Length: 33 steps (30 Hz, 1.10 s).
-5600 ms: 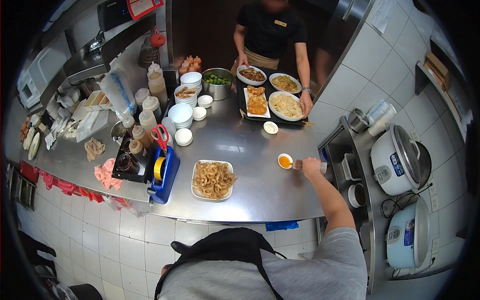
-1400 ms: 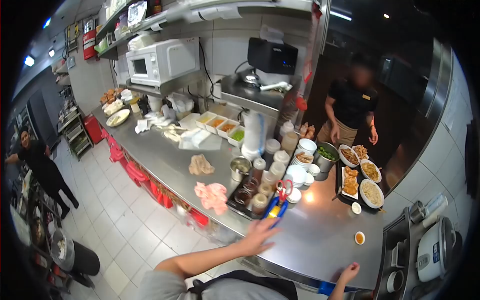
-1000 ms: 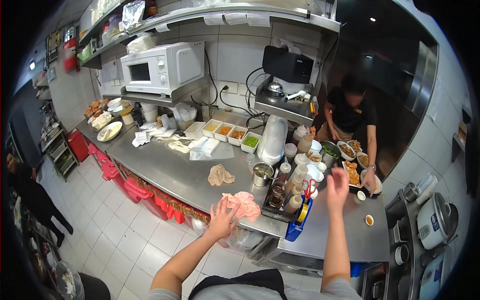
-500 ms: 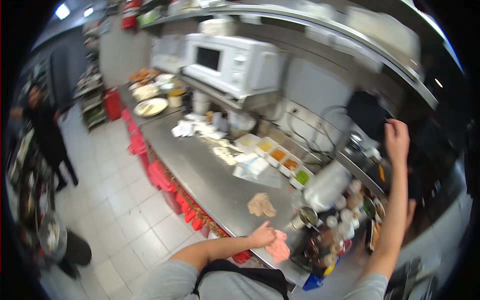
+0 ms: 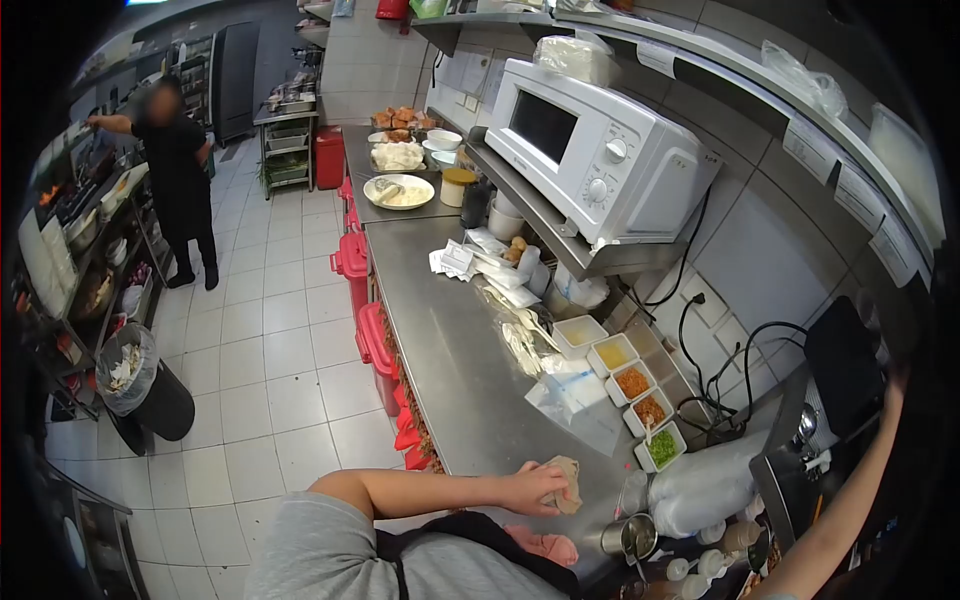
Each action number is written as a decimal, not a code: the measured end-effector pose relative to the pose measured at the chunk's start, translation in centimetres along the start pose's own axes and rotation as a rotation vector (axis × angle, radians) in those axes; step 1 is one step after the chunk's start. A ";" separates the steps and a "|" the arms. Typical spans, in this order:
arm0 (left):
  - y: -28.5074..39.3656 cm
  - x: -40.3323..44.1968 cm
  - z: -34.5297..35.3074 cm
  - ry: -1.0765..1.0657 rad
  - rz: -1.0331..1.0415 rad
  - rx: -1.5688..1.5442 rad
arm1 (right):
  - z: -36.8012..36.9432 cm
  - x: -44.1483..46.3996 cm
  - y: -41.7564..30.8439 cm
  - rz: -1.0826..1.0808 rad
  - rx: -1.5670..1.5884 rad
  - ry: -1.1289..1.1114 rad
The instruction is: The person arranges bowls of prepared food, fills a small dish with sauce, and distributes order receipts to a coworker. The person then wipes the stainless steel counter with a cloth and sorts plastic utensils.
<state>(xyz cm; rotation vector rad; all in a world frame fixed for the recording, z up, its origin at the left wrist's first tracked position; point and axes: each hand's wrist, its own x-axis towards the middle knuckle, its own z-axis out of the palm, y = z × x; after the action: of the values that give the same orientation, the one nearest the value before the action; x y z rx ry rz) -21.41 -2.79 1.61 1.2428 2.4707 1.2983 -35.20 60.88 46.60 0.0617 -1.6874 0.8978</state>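
Note:
My left hand (image 5: 540, 488) is closed on a beige cloth (image 5: 567, 484) over the steel counter (image 5: 440, 330). Just below it lies a pink cloth (image 5: 548, 543), partly hidden by my apron. My right hand (image 5: 893, 385) is raised at the far right, beside the black printer (image 5: 845, 350); its fingers are too dark to make out. To the right of the beige cloth stands a metal pot (image 5: 630, 537) with a utensil in it.
White tubs of toppings (image 5: 648, 410) line the counter's back. A microwave (image 5: 600, 150) sits on a shelf above. Squeeze bottles (image 5: 740, 535) crowd the lower right. Red bins (image 5: 375, 340) stand under the counter edge. Another person (image 5: 175, 170) is at the left, near a trash bin (image 5: 160, 395).
The view has swung left along the counter. My left hand has gone from the pink cloth to the beige cloth and grips it. My right arm is still stretched out toward the printer.

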 end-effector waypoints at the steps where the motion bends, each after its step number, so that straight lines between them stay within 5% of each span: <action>1: 1.0 0.7 -0.8 -0.026 0.014 -0.027 | -0.5 0.6 0.0 -0.015 0.074 0.000; 7: 3.5 5.6 -3.1 -0.188 0.381 -0.585 | 1.7 -4.2 -10.3 -0.329 -0.050 -0.107; 9: 5.7 6.6 -5.3 -0.300 0.358 -0.841 | 3.4 -7.5 -13.7 0.008 0.292 -0.496; 11: 6.9 7.2 -7.9 -0.395 0.301 -1.112 | 6.9 -15.5 -21.5 0.160 0.402 -0.591; 14: 7.6 7.5 -12.1 -0.484 0.364 -1.443 | 12.2 -26.5 -33.0 0.269 0.187 -0.826; 16: 7.6 7.3 -14.3 -0.575 0.463 -1.595 | 15.6 -31.2 -37.5 -0.074 0.107 -1.204; 18: 6.7 6.1 -16.5 -0.589 0.361 -1.557 | 18.3 -33.6 -41.0 -0.002 0.020 -1.551; 22: 6.9 3.4 -20.3 -0.315 0.402 -1.563 | 22.9 -35.8 -42.0 -0.254 0.109 -1.758; 27: 4.6 1.0 -24.7 0.093 0.318 -1.559 | 28.1 -33.8 -42.1 -0.456 -0.008 -1.645; 30: 3.4 -1.0 -27.4 0.256 0.401 -1.455 | 32.9 -28.4 -40.6 -0.634 0.061 -1.043; 33: 2.1 -3.9 -29.2 0.365 0.379 -1.314 | 36.8 -21.5 -39.1 -0.512 0.304 -0.622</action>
<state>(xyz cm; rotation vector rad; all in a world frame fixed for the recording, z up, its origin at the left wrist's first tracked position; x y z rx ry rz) -29.60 -23.82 20.62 1.0606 0.8852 2.6670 -39.13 3.20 47.23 1.0219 -1.9398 0.7688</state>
